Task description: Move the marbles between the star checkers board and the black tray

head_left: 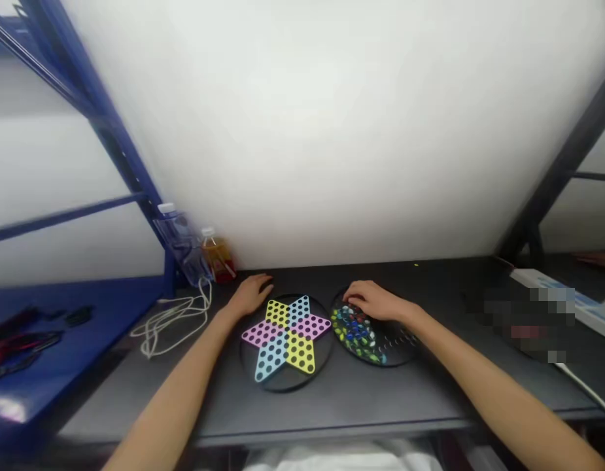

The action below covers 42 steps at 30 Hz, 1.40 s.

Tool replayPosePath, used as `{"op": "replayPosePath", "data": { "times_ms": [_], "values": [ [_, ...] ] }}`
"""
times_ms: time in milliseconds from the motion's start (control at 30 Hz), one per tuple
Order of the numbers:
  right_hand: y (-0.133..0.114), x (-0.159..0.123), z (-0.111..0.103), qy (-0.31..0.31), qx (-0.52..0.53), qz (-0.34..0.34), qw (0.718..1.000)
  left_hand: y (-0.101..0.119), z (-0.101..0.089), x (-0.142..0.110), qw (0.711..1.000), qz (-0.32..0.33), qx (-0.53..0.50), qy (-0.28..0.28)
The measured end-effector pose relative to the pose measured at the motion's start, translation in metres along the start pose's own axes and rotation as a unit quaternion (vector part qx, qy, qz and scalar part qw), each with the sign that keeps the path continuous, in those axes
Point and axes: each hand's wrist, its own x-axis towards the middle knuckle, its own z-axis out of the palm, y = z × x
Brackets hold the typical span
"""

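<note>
A Chinese checkers board (285, 337), round with a pink, yellow and blue star full of dark holes, lies on the dark table. Beside its upper left edge my left hand (252, 294) rests on the tabletop, fingers stretched and thumb apart, holding nothing. Right of the board is a round black tray (405, 353) with many coloured glass marbles (356, 333) gathered on its left side. My right hand (375, 301) reaches over the tray's far rim, its fingers bent together down at the marbles. What sits between those fingertips is hidden.
A clear bottle (182, 242) and a bottle of amber liquid (218, 255) stand against the wall at left. A loose white cable (177, 320) lies before them. Blue metal posts (130, 163) frame the left. A white box (567, 297) is at right, near a blurred-out patch.
</note>
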Motion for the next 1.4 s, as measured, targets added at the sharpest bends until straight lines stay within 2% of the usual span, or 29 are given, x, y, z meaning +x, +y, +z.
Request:
{"op": "replayPosePath", "data": {
  "times_ms": [333, 400, 467, 533, 633, 700, 767, 833, 900, 967, 1033, 1133, 1233, 1333, 1400],
  "values": [
    [0.000, 0.001, 0.004, 0.000, -0.010, 0.009, 1.000, 0.000, -0.001, 0.001, 1.000, 0.001, 0.013, -0.004],
    [0.000, 0.002, 0.004, 0.023, 0.016, 0.032, 0.999, 0.000, -0.001, 0.001, 1.000, 0.006, 0.011, 0.000],
    [0.001, 0.003, 0.003, 0.060, 0.089, 0.076, 0.991, 0.000, -0.002, 0.001, 1.000, 0.007, 0.004, 0.002],
    [0.003, 0.004, 0.000, 0.105, 0.232, 0.134, 0.958, 0.001, -0.002, 0.001, 1.000, 0.003, -0.004, 0.003],
    [0.007, 0.004, -0.005, 0.140, 0.474, 0.184, 0.850, 0.002, -0.002, 0.001, 1.000, -0.005, -0.008, 0.004],
    [0.009, 0.003, -0.008, 0.150, 0.563, 0.196, 0.789, 0.002, -0.001, 0.001, 1.000, -0.007, -0.007, 0.005],
    [0.009, 0.002, -0.008, 0.151, 0.586, 0.209, 0.768, 0.002, -0.001, 0.001, 1.000, -0.006, -0.006, 0.005],
    [0.009, 0.001, -0.005, 0.152, 0.551, 0.220, 0.791, 0.002, -0.001, 0.001, 1.000, -0.003, -0.005, 0.004],
    [0.008, -0.001, -0.003, 0.152, 0.448, 0.213, 0.855, 0.002, 0.000, 0.001, 1.000, -0.001, 0.000, 0.004],
    [0.006, -0.004, -0.002, 0.148, 0.291, 0.177, 0.928, 0.001, 0.001, 0.001, 1.000, -0.001, 0.007, 0.004],
    [0.003, -0.007, -0.004, 0.122, 0.141, 0.119, 0.975, 0.000, 0.002, 0.002, 1.000, -0.003, 0.011, 0.003],
    [-0.001, -0.011, -0.008, 0.060, 0.030, 0.070, 0.995, 0.000, 0.001, 0.001, 1.000, -0.001, 0.011, 0.001],
    [-0.004, -0.011, -0.008, 0.017, 0.013, 0.068, 0.997, 0.001, -0.001, 0.000, 1.000, -0.001, 0.010, 0.001],
    [-0.004, -0.010, -0.006, 0.008, 0.024, 0.073, 0.997, 0.002, -0.001, -0.001, 1.000, 0.000, 0.009, 0.001],
    [-0.003, -0.009, -0.004, 0.034, 0.060, 0.109, 0.992, 0.002, -0.001, 0.000, 1.000, 0.004, 0.010, 0.000]
  ]
}}
